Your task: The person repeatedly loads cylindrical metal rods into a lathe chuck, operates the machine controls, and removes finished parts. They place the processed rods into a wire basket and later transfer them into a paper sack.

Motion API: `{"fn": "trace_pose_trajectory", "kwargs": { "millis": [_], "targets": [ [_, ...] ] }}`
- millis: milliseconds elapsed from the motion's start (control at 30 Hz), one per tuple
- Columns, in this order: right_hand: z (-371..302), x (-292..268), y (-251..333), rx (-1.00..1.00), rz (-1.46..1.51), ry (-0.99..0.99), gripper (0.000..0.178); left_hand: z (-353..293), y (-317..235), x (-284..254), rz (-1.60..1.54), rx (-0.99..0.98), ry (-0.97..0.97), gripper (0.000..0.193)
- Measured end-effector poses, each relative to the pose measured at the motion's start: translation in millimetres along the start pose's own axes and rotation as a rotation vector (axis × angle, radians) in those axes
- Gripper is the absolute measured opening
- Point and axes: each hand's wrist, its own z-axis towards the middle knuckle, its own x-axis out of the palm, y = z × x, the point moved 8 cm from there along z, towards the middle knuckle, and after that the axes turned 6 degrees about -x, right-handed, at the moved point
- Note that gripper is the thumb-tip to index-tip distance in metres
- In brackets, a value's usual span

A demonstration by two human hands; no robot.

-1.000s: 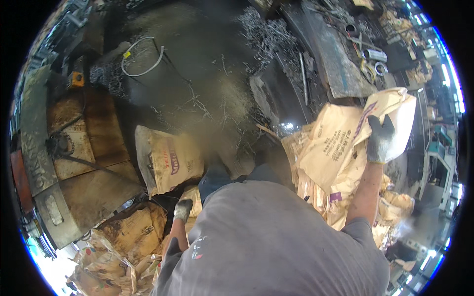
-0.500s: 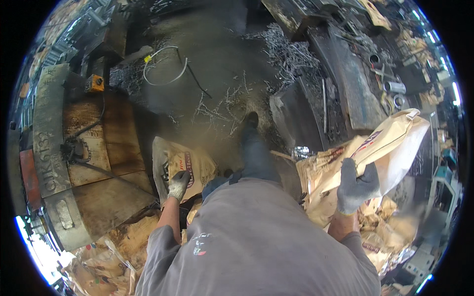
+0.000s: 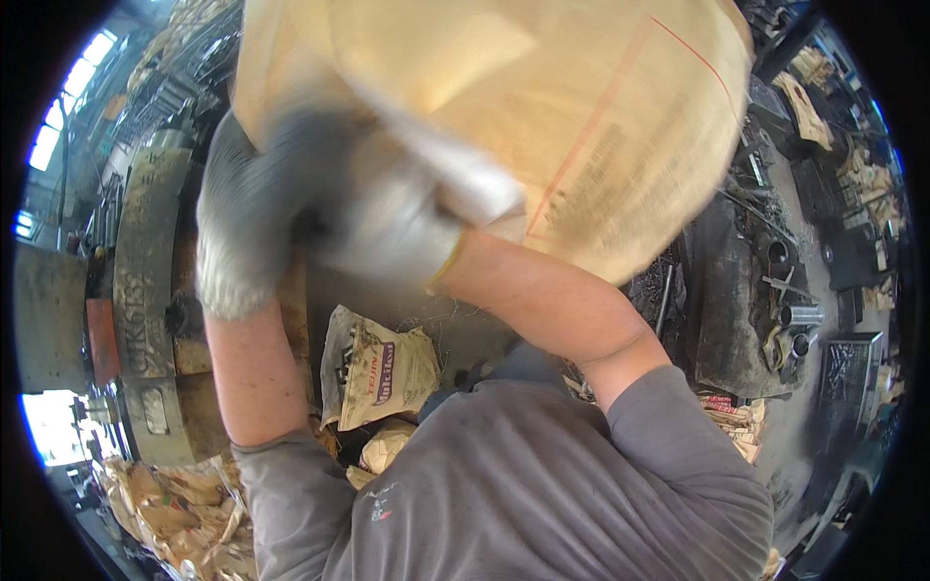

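A large tan paper bag (image 3: 620,126) is raised in front of me and fills the upper part of the view. My left hand (image 3: 242,218), in a grey and white knit glove, is closed at the bag's lower left corner. Beside it, my right hand (image 3: 383,208) wears a similar glove and is closed on the same edge, near a white folded strip (image 3: 475,184). Motion blurs both hands, so the single fingers do not show clearly. A smaller printed paper bag (image 3: 383,373) stands open below my arms, with dark pieces visible at its mouth.
Crumpled paper bags (image 3: 184,513) lie at the lower left, near a long metal machine cover (image 3: 145,290). On the right, a dark workbench (image 3: 722,320) carries metal rings and a steel cylinder (image 3: 802,315). A dark mesh cart (image 3: 848,378) stands farther right.
The large bag has swung up from my right side to in front of me. My left hand has left the smaller bag and joined my right hand at the large one.
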Motion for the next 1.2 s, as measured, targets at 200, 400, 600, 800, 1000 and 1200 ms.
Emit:
{"fn": "trace_pose_trajectory", "kwargs": {
  "millis": [200,400,600,800,1000,1200],
  "targets": [
    [-15.9,83.8,-24.4,-0.038,-0.166,0.359,0.032,25.1,80.5,-69.5,0.254,-0.232,-0.379,0.049],
    [-102.1,-8.7,-30.9,-0.256,0.180,0.151,0.032,52.8,100.6,-108.3,0.042,-0.093,-0.673,0.048],
    [-292.2,-1.4,-264.7,0.398,-0.016,0.560,0.021,73.9,92.3,-139.0,0.927,0.024,-0.763,0.048],
    [-489.1,-26.4,-395.9,0.955,-0.127,0.782,0.038,104.2,99.9,-73.4,0.032,-0.112,-0.841,0.054],
    [-485.4,-79.7,-394.4,1.025,-0.110,0.607,0.037,123.9,119.6,-68.5,0.123,-0.152,-0.832,0.050],
    [-446.8,-126.6,-422.2,0.849,-0.246,0.696,0.029,100.1,211.6,-157.3,0.251,-0.028,-0.639,0.048]
  ]
}}
